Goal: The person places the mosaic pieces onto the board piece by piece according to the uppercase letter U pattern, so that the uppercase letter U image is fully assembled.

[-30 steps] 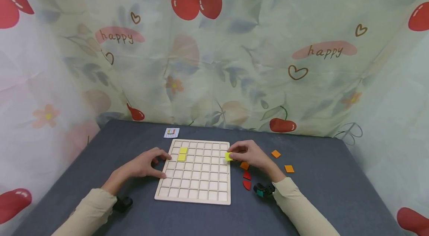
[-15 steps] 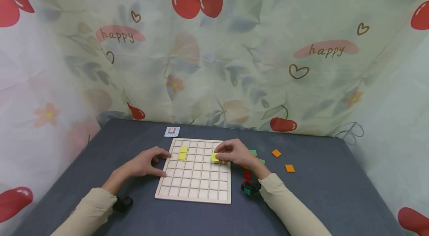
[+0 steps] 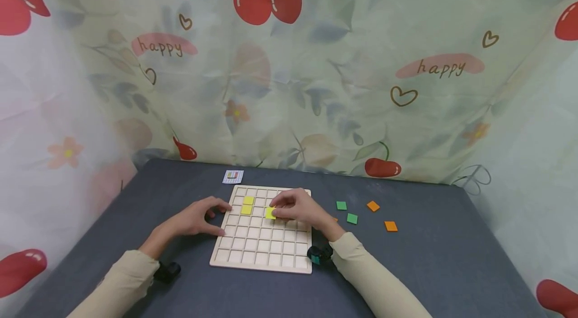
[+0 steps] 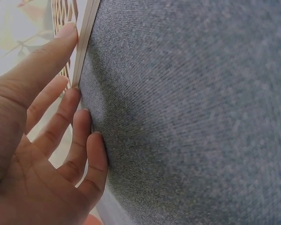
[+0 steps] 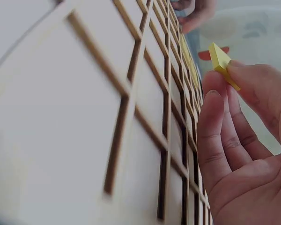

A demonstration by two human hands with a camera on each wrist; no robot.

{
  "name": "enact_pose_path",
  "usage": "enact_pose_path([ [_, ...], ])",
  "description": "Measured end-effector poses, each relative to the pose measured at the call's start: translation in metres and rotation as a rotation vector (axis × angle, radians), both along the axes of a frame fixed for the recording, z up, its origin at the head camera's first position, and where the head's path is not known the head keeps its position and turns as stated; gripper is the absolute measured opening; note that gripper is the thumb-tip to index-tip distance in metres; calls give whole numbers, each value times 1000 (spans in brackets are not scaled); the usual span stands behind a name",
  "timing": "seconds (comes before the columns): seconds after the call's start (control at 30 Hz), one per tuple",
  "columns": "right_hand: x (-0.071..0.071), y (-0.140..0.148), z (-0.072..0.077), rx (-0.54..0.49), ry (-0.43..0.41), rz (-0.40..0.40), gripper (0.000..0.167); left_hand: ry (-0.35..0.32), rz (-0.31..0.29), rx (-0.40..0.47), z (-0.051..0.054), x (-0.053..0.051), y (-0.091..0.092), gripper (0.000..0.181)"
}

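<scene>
A pale wooden grid board (image 3: pixel 261 269) lies on the dark table. Two yellow square tiles (image 3: pixel 248 200) sit one behind the other in its upper left cells. Over the upper middle of the grid, my right hand (image 3: pixel 298 208) pinches another yellow square tile (image 5: pixel 219 58) between thumb and fingertips; the right wrist view shows it tilted and apart from the board. My left hand (image 3: pixel 191 218) rests at the board's left edge, thumb and fingertips touching it, fingers spread and gently bent (image 4: pixel 51 140).
Right of the board lie two green tiles (image 3: pixel 352 218) and two orange tiles (image 3: pixel 391 226). Part of another orange piece (image 3: pixel 335 219) shows beside my right wrist. A small patterned card (image 3: pixel 233 176) lies behind the board. A printed curtain (image 3: pixel 289 82) hangs behind the table.
My right hand has carried the yellow tile leftward from the board's right edge to above its upper middle. The green tiles have come into sight; the red pieces are now hidden. My left hand stays put.
</scene>
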State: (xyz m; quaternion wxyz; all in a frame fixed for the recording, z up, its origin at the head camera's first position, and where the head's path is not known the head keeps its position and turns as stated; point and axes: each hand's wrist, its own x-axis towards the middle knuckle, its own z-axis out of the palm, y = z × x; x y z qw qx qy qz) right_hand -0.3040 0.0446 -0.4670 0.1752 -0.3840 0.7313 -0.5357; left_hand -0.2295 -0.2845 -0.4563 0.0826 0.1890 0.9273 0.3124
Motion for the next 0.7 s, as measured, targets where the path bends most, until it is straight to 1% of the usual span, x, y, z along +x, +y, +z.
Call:
enact_pose_path([
  [0.2,2,-14,1,-14,50,13,19,-8,0,0,1,0,1,59],
  [0.4,3,-26,1,-21,9,27,19,-30,3,14,3,-1,2,59],
  [0.5,4,-33,-1,-13,12,33,19,-36,-3,31,3,-2,2,57],
  [0.57,6,-37,-1,-10,3,31,18,-28,-15,44,2,-2,2,56],
  [0.7,8,-46,-1,5,-19,13,17,-20,-5,58,1,-5,2,53],
])
